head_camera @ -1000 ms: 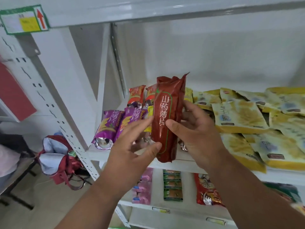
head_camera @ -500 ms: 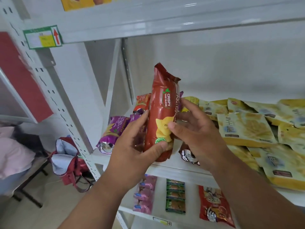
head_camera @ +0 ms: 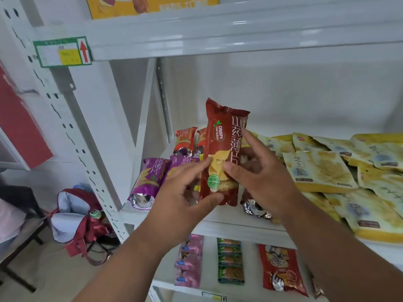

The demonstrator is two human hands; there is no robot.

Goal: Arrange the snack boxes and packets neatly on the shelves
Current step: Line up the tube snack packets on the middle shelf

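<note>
Brown-red foil up front in the head view: one tall packet (head_camera: 220, 158) held upright in front of the middle shelf (head_camera: 237, 227), and you can read "CRISPY YAM SLICES" on it, with white Chinese characters down its right side. Left hand (head_camera: 183, 192) grips the lower end, thumb under the bottom edge, fingers behind. Right hand (head_camera: 255, 173) grasps the right side, thumb on the front, index finger up along the characters. Count the shelf: two purple packets (head_camera: 148, 182) lying at the left, two orange-red packets (head_camera: 185, 139) behind them, and a sprawling pile of yellow pouches (head_camera: 322, 171) on the right, too overlapped to count. Shelf below: one pink stack (head_camera: 189, 262), one green stack (head_camera: 230, 264), one red bag (head_camera: 281, 269). Top-left, a green-framed shelf tag (head_camera: 62, 51) shows a red arrow pointing up; its small print is unreadable. Above it, one yellow box (head_camera: 152, 5). A maroon bag (head_camera: 80, 221) sits on the floor.
</note>
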